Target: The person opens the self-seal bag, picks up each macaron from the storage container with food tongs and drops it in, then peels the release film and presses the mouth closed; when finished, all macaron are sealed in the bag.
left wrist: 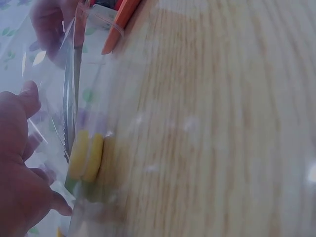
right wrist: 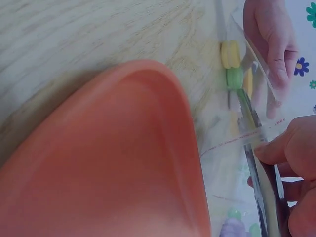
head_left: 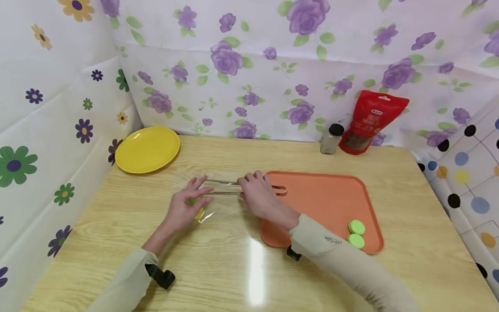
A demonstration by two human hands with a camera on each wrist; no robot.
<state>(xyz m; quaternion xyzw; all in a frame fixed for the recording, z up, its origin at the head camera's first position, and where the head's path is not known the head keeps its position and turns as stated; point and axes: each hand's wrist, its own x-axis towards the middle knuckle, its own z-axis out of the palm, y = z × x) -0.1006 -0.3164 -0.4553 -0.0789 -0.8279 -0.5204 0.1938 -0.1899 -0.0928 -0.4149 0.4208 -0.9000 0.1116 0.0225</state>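
My right hand [head_left: 259,195] pinches the tongs [right wrist: 251,112], aimed at nine o'clock toward macarons [right wrist: 230,55] nearer my spread left hand [head_left: 187,206].

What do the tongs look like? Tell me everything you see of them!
The tongs look like shiny metal: two long, thin arms joined by a rounded bend, with a toothed edge near the tips. The right hand grips them with the arms apart. The bend is over the tray; the front reaches inside the clear bag. Whether the tips touch the sweets is unclear.
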